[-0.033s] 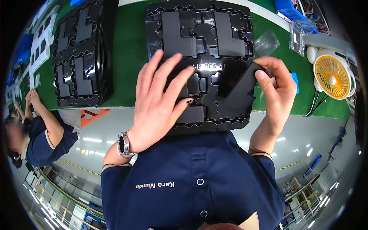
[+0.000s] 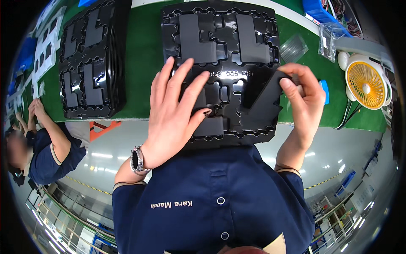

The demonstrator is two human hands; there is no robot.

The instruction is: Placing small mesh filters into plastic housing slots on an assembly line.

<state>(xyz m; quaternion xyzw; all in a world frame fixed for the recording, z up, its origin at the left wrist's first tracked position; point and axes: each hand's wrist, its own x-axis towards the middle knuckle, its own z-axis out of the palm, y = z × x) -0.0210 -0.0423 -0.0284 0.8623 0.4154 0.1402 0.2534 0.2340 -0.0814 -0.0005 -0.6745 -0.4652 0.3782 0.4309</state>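
A black plastic tray (image 2: 220,73) with moulded pockets lies before me on the green table. Two flat L-shaped black pieces, one at far left (image 2: 195,40) and one at far right (image 2: 253,40), rest in its far pockets. My left hand (image 2: 171,99) is spread open over the near left pocket, partly covering another L-shaped piece (image 2: 211,126). Between thumb and fingers, my right hand (image 2: 302,91) pinches the top end of a tilted L-shaped black piece (image 2: 264,101). That piece slants across the near right pocket, its lower part over the tray.
A tall stack of similar filled trays (image 2: 91,63) stands to the left. At right are a clear plastic package (image 2: 294,48), a yellow-and-white fan (image 2: 366,80) with cables and a blue bin (image 2: 323,15). Another person (image 2: 55,144) works at far left.
My left hand has shifted very slightly to the left. The right hand and the pinched piece stay almost in place.
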